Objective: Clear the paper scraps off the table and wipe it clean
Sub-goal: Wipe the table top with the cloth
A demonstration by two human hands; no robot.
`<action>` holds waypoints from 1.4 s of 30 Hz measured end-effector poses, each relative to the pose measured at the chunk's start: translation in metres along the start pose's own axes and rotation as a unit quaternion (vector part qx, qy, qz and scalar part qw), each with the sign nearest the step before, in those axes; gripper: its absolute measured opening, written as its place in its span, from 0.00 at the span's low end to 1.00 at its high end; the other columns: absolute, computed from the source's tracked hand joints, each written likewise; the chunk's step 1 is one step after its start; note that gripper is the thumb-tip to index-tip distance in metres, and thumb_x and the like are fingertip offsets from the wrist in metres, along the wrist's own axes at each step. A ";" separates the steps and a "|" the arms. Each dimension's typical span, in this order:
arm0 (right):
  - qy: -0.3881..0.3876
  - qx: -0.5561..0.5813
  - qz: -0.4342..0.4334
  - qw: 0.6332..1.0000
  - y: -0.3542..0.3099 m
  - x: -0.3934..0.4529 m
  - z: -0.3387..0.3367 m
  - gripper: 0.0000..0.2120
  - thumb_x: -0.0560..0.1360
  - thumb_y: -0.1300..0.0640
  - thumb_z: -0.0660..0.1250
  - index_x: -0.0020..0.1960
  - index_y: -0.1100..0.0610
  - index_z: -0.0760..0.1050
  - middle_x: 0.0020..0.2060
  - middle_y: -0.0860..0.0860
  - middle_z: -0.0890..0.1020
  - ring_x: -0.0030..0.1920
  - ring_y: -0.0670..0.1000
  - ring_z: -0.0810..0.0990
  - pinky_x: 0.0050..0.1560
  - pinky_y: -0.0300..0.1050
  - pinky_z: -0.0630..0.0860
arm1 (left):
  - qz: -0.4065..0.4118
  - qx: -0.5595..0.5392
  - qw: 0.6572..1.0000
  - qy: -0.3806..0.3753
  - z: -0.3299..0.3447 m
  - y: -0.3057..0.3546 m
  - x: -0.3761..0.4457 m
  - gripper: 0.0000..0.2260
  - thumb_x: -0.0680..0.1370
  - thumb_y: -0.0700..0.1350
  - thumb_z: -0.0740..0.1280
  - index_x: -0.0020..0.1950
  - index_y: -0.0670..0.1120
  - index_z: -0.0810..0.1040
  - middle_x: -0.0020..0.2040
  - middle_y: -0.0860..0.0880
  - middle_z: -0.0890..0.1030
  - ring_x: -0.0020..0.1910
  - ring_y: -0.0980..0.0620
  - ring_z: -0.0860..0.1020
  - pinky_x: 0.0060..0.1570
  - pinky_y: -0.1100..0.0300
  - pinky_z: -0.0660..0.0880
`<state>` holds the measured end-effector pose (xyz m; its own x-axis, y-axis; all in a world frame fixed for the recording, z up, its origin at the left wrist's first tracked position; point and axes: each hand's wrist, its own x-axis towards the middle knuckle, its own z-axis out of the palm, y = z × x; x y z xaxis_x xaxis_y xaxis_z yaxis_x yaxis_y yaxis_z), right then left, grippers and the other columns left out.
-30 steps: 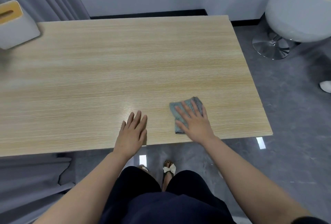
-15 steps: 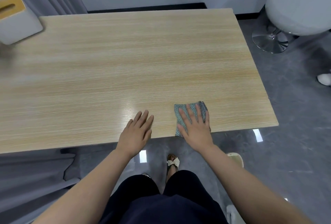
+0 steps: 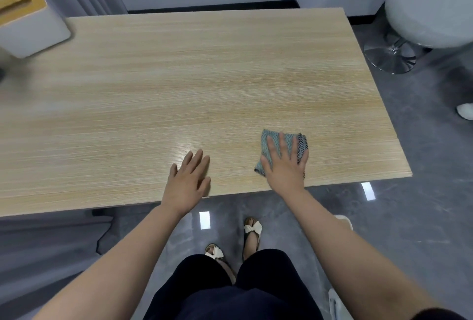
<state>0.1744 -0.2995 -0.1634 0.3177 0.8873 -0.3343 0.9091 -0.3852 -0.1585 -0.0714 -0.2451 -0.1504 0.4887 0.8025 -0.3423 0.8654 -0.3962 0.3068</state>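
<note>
Head view: right hand [image 3: 285,169] presses a teal cloth [image 3: 286,141] flat on the tabletop [image 3: 179,76] with straight fingers; left hand [image 3: 188,182] rests beside it, fingers released

One table [image 3: 179,76], one cloth [image 3: 289,140] at 4 o'clock, one tissue box [image 3: 28,27] at 10 o'clock, one chair [image 3: 430,7], two hands: left [image 3: 188,181], right [image 3: 285,166].
</note>
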 end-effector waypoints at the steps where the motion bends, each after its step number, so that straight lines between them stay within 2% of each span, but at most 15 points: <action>1: 0.004 0.006 -0.008 1.000 -0.006 -0.007 0.005 0.26 0.80 0.39 0.38 0.74 0.42 0.33 0.75 0.47 0.34 0.74 0.55 0.30 0.70 0.63 0.31 | -0.001 0.007 1.000 -0.004 0.000 -0.003 -0.001 0.25 0.81 0.57 0.50 0.77 0.54 0.52 0.78 0.54 0.47 0.77 0.52 0.43 0.73 0.48 0.45; 5: 0.017 -0.006 -0.112 0.994 -0.041 -0.039 0.026 0.28 0.76 0.37 0.30 0.75 0.42 0.39 0.74 0.47 0.39 0.73 0.54 0.30 0.69 0.63 0.30 | -0.009 0.007 1.000 0.013 0.000 -0.017 -0.007 0.35 0.72 0.64 0.37 0.77 0.55 0.53 0.78 0.54 0.47 0.77 0.51 0.44 0.73 0.47 0.46; 9: 0.006 -0.021 -0.191 0.981 -0.071 -0.046 0.033 0.28 0.76 0.36 0.32 0.75 0.40 0.39 0.75 0.46 0.39 0.74 0.55 0.30 0.68 0.60 0.26 | -0.011 0.010 1.000 0.024 0.001 -0.028 -0.015 0.34 0.72 0.62 0.35 0.77 0.56 0.53 0.77 0.55 0.47 0.77 0.50 0.45 0.73 0.47 0.46; 13: 0.008 -0.034 -0.204 0.978 -0.062 -0.032 0.026 0.30 0.73 0.33 0.29 0.73 0.38 0.37 0.75 0.43 0.39 0.74 0.52 0.32 0.70 0.58 0.28 | -0.025 -0.001 0.999 0.027 -0.002 -0.041 -0.017 0.35 0.72 0.63 0.36 0.77 0.55 0.53 0.78 0.54 0.48 0.77 0.51 0.44 0.73 0.48 0.46; 15: 0.011 -0.027 -0.170 0.985 -0.054 -0.016 0.018 0.30 0.73 0.32 0.29 0.73 0.38 0.36 0.76 0.43 0.40 0.74 0.51 0.33 0.71 0.58 0.30 | -0.021 -0.003 1.000 0.023 -0.003 -0.044 -0.018 0.35 0.71 0.64 0.36 0.77 0.55 0.52 0.78 0.54 0.47 0.77 0.51 0.43 0.73 0.47 0.45; 18: 0.001 -0.015 -0.094 0.995 -0.040 0.014 0.002 0.27 0.78 0.36 0.38 0.75 0.40 0.36 0.76 0.44 0.38 0.75 0.52 0.32 0.72 0.60 0.32 | -0.020 0.002 1.000 0.012 -0.004 -0.044 -0.019 0.35 0.71 0.63 0.35 0.77 0.55 0.50 0.78 0.54 0.45 0.77 0.51 0.42 0.73 0.48 0.44; 24: 0.014 -0.001 -0.030 0.999 -0.051 0.016 0.005 0.27 0.80 0.38 0.38 0.76 0.43 0.37 0.76 0.46 0.38 0.75 0.55 0.32 0.71 0.63 0.32 | -0.010 0.025 1.000 0.010 -0.004 -0.043 -0.020 0.33 0.73 0.61 0.36 0.77 0.53 0.51 0.78 0.52 0.46 0.77 0.49 0.43 0.73 0.46 0.46; 28: 0.026 -0.031 -0.131 0.991 -0.080 -0.025 0.027 0.31 0.75 0.35 0.28 0.75 0.44 0.37 0.76 0.47 0.40 0.75 0.56 0.34 0.70 0.63 0.31 | -0.001 0.017 1.000 0.014 -0.002 -0.046 -0.019 0.34 0.72 0.62 0.35 0.77 0.53 0.50 0.78 0.52 0.46 0.77 0.49 0.43 0.73 0.46 0.45; 32: 0.036 -0.036 -0.188 0.981 -0.089 -0.046 0.045 0.28 0.77 0.36 0.33 0.76 0.42 0.43 0.76 0.46 0.45 0.76 0.56 0.39 0.70 0.61 0.32 | 0.001 0.011 1.000 0.011 -0.001 -0.045 -0.021 0.35 0.71 0.62 0.34 0.77 0.53 0.50 0.78 0.53 0.46 0.77 0.49 0.43 0.73 0.46 0.44; 35: 0.047 -0.030 -0.195 0.979 -0.087 -0.043 0.042 0.28 0.77 0.34 0.34 0.75 0.40 0.46 0.76 0.45 0.47 0.76 0.53 0.41 0.71 0.59 0.34 | 0.002 0.021 0.999 0.036 -0.005 -0.044 -0.020 0.33 0.74 0.60 0.39 0.76 0.52 0.58 0.77 0.50 0.56 0.76 0.46 0.52 0.71 0.44 0.54; 38: 0.038 -0.029 -0.178 0.983 -0.088 -0.031 0.033 0.28 0.74 0.34 0.30 0.73 0.37 0.39 0.75 0.41 0.41 0.74 0.48 0.34 0.70 0.57 0.29 | 0.010 0.049 0.997 0.051 -0.015 -0.049 -0.013 0.28 0.75 0.57 0.47 0.71 0.48 0.69 0.70 0.47 0.70 0.69 0.42 0.68 0.60 0.44 0.68; 40: 0.029 -0.029 -0.158 0.987 -0.089 -0.017 0.025 0.27 0.76 0.35 0.34 0.73 0.37 0.37 0.75 0.42 0.40 0.74 0.48 0.32 0.70 0.56 0.28 | 0.024 0.062 0.996 0.054 -0.020 -0.053 -0.008 0.26 0.75 0.55 0.50 0.68 0.46 0.73 0.65 0.46 0.75 0.63 0.40 0.73 0.54 0.45 0.73; 42: 0.024 -0.033 -0.142 0.989 -0.086 0.002 0.018 0.26 0.78 0.36 0.38 0.74 0.38 0.38 0.76 0.43 0.40 0.74 0.50 0.33 0.71 0.57 0.29 | 0.037 0.070 0.995 0.065 -0.022 -0.055 -0.005 0.25 0.75 0.54 0.52 0.65 0.46 0.75 0.62 0.46 0.77 0.60 0.40 0.75 0.52 0.47 0.74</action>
<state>0.0917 -0.2691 -0.1668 0.0575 0.9688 -0.2410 0.9785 -0.1025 -0.1787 -0.1241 -0.2174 -0.1456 0.5402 0.8167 -0.2027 0.8395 -0.5062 0.1976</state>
